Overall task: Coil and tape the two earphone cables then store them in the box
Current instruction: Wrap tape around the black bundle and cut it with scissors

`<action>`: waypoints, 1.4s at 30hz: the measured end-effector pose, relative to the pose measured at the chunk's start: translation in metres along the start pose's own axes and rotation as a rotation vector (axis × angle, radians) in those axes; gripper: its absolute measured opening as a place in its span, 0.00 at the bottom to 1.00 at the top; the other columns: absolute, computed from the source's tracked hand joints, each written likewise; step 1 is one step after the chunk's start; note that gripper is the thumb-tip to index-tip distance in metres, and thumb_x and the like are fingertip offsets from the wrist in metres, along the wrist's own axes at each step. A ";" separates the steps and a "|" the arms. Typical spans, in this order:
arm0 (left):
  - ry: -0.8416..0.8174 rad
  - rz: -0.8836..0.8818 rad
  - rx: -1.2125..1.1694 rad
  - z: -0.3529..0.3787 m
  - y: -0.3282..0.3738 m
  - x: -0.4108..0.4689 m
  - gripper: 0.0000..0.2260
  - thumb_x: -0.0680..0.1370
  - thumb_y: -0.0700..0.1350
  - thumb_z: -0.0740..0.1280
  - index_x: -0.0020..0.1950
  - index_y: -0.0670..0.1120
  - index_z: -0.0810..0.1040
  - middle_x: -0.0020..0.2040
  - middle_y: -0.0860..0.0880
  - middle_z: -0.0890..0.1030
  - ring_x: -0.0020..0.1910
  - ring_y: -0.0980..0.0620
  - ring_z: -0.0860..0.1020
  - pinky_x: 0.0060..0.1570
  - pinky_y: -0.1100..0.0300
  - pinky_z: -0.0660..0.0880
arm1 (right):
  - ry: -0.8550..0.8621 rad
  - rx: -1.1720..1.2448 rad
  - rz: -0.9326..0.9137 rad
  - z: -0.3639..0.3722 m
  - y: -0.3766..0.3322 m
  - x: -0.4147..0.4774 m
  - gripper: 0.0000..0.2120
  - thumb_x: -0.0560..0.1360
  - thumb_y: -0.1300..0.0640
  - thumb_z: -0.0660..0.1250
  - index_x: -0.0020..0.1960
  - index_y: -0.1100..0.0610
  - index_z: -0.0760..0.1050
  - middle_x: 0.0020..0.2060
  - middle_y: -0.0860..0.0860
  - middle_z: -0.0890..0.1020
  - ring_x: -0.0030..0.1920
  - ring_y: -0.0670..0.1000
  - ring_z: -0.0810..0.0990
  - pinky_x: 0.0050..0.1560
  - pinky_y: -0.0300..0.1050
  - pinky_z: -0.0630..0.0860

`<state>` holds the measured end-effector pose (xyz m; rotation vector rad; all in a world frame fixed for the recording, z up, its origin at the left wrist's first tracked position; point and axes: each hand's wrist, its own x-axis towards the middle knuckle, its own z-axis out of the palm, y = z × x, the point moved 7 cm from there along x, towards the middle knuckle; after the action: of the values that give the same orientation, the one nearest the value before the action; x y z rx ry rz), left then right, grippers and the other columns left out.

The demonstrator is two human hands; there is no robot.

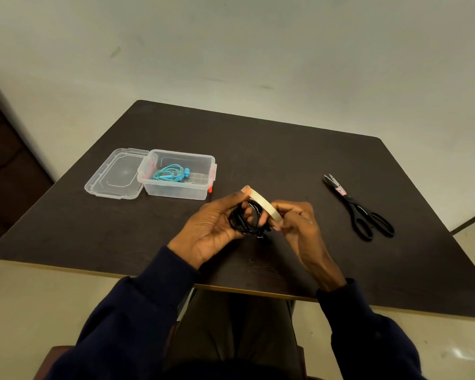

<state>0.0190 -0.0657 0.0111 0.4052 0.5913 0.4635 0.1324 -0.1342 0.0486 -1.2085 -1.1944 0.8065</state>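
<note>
Head view: left hand (217, 220) is curled around a black cable (244, 220) coil, fingers through and around the loops, thumb up against the near end of the tape (262, 202). Right hand (294, 218) is pinched on the other end of the tape, fingertips closed on it just beside the coil. Tape is a pale ring or strip, seen nearly edge-on, running from left thumb to right fingers over the top of the coil. Can't tell whether it's stuck to the cable. A small dark end of the cable pokes out below the coil; plug or earbud, can't tell. Both hands are held over the middle of the table (285, 149), near its front edge. Both sleeves are dark blue.

Box (176, 175) sits to the left and further back, clear plastic, open, with red latches at its ends. Teal earphones (170, 173) lie coiled inside it, buds toward the right of the coil. Lid (115, 174) lies flat on the table, touching the box's left side.

Scissors (359, 208) are on the right, well apart from the hands, black handles toward the near side, blades pointing away and slightly apart. A small red label shows near the blade base.

Table is dark brown with a light edge. Pale wall behind, pale floor below.
</note>
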 end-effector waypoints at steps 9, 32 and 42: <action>0.028 0.000 0.006 -0.002 0.003 0.000 0.17 0.68 0.40 0.76 0.55 0.40 0.81 0.43 0.44 0.83 0.45 0.50 0.81 0.69 0.42 0.72 | 0.102 -0.111 -0.033 -0.006 0.004 0.002 0.17 0.80 0.58 0.64 0.42 0.69 0.82 0.29 0.54 0.80 0.35 0.44 0.81 0.44 0.42 0.77; -0.011 0.001 -0.002 0.001 -0.002 0.000 0.15 0.70 0.39 0.75 0.55 0.39 0.80 0.41 0.45 0.81 0.43 0.51 0.79 0.71 0.44 0.69 | 0.121 -0.011 -0.040 -0.004 0.003 0.001 0.12 0.67 0.65 0.57 0.35 0.64 0.80 0.34 0.56 0.84 0.41 0.55 0.84 0.41 0.44 0.77; 0.084 0.135 0.079 -0.008 0.015 0.000 0.15 0.68 0.45 0.77 0.52 0.41 0.83 0.41 0.45 0.82 0.42 0.51 0.80 0.58 0.46 0.79 | -0.006 -0.108 -0.069 -0.010 -0.003 -0.005 0.16 0.79 0.71 0.65 0.66 0.65 0.77 0.52 0.61 0.85 0.55 0.55 0.85 0.57 0.42 0.80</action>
<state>0.0098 -0.0519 0.0121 0.5048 0.6680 0.5902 0.1400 -0.1422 0.0510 -1.2465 -1.2914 0.7021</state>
